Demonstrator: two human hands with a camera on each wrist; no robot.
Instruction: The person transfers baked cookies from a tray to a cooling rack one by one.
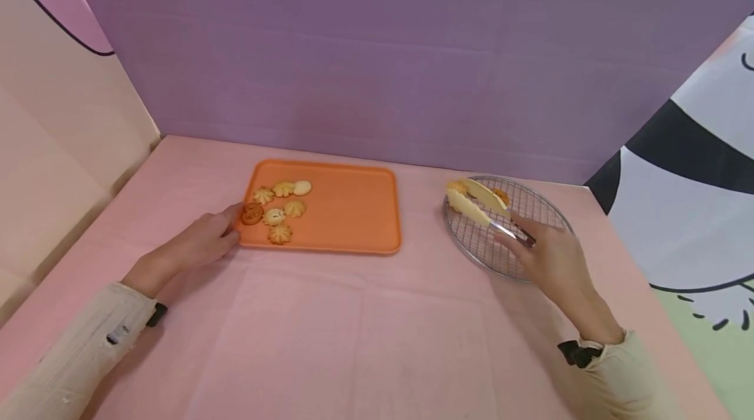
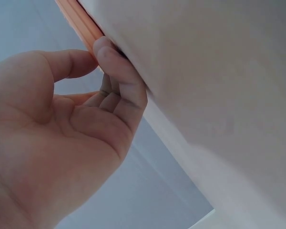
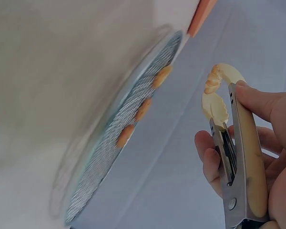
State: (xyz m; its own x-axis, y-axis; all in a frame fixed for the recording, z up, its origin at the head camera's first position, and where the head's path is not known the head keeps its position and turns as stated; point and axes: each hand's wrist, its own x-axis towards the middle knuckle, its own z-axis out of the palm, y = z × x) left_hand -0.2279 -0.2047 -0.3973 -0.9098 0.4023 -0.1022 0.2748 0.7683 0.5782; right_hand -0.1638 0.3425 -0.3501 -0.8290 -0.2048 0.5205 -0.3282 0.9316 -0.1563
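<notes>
My left hand (image 1: pixel 203 237) pinches the left rim of an orange tray (image 1: pixel 353 210) between thumb and fingers, as the left wrist view shows. Several cookies (image 1: pixel 279 234) lie on the tray's left part, mostly pale and flower-shaped, with one browner pretzel-like cookie (image 1: pixel 252 213) near the rim. My right hand (image 1: pixel 554 256) grips metal tongs (image 3: pixel 248 157) with cream scalloped tips. Between those tips is a golden cookie (image 3: pixel 212 80), raised above a round wire rack (image 1: pixel 489 250). Cookies (image 3: pixel 143 109) also rest on the rack, partly hidden behind the tongs in the head view.
A pink cloth (image 1: pixel 353 328) covers the table beneath tray and rack. Behind stands a purple backdrop (image 1: pixel 353 67), with a beige panel (image 1: pixel 59 112) at left and a printed black-and-white panel (image 1: pixel 701 197) at right. A pink gap separates tray from rack.
</notes>
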